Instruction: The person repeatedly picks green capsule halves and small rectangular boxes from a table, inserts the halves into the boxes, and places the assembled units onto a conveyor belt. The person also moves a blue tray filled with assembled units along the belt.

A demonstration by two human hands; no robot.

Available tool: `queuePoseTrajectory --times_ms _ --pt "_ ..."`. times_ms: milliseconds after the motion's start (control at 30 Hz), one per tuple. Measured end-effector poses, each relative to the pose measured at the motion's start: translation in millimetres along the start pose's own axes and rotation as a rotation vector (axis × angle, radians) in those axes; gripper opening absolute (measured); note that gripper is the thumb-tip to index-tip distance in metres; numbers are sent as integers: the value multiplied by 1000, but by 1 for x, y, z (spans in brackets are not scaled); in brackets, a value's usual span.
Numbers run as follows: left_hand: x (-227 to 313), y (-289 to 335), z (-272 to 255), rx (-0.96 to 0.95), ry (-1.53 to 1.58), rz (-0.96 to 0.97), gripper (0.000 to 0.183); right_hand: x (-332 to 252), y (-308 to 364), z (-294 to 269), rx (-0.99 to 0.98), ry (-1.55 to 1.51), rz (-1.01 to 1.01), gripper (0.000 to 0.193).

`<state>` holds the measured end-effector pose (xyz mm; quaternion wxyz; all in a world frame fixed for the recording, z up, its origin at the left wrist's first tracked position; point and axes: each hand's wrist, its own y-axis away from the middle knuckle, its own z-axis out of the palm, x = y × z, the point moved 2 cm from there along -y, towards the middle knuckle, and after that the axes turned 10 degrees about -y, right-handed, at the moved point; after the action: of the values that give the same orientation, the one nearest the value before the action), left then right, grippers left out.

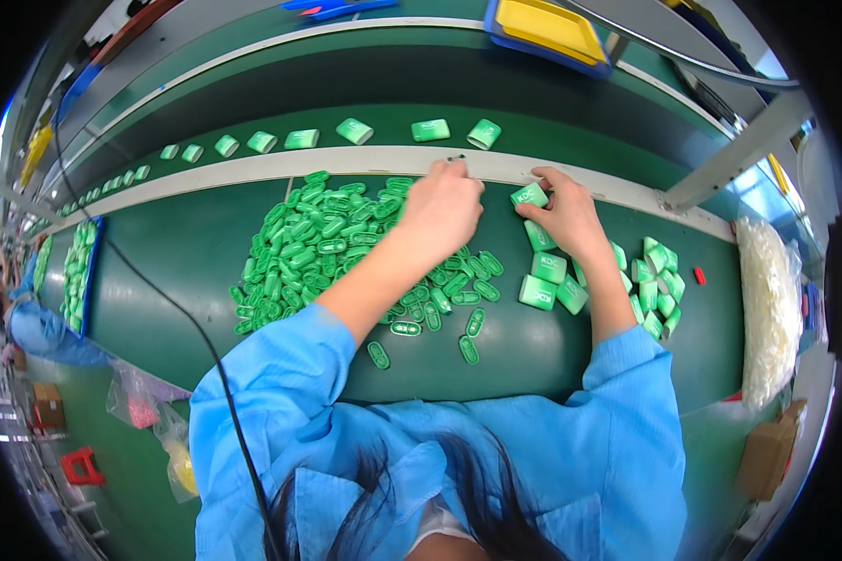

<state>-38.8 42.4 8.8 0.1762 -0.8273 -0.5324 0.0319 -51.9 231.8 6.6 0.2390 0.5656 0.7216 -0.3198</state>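
Head view, light-green box pinched by right hand, green oval pieces heaped beside left hand, its grip hidden.

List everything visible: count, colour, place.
Table: one, green, centre
Rail: one, white, table's far edge
Oval pieces: many, green, heaped left
Boxes: many, green, right of heap, beyond rail
Red piece: one, red, right
Trays: several, yellow or blue, top and left
Bags: several, clear, right and lower left
Cable: one, black, left
Stool: one, red, lower left
Cartons: some, brown, floor
Co-worker: one, blue-clothed, far left
Smock: one, blue, lower centre
Left hand: one, bare, at rail
Right hand: one, bare, holding box
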Motion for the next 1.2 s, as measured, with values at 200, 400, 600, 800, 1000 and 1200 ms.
queuePoseTrajectory --times_ms 200,400,600,800,1000,1200 --pt "3 -8 17 44 -152 97 12 7 -8 11 -29 6 -224 39" --pt "-2 -2 -2 150 517 -26 23 -17 -13 4 -16 -782 55 25" --pt "-22 2 15 73 1364 -329 25 -19 -10 33 -173 -1267 207 28" --pt "-9 -1 32 -50 2139 -442 10 12 -10 40 -302 -1757 283 28" --pt "-21 8 6 199 1389 -367 29 -18 -2 17 -8 -750 -51 27" --pt "-18 5 18 307 1030 -248 23 -4 -5 11 -191 -666 51 31"
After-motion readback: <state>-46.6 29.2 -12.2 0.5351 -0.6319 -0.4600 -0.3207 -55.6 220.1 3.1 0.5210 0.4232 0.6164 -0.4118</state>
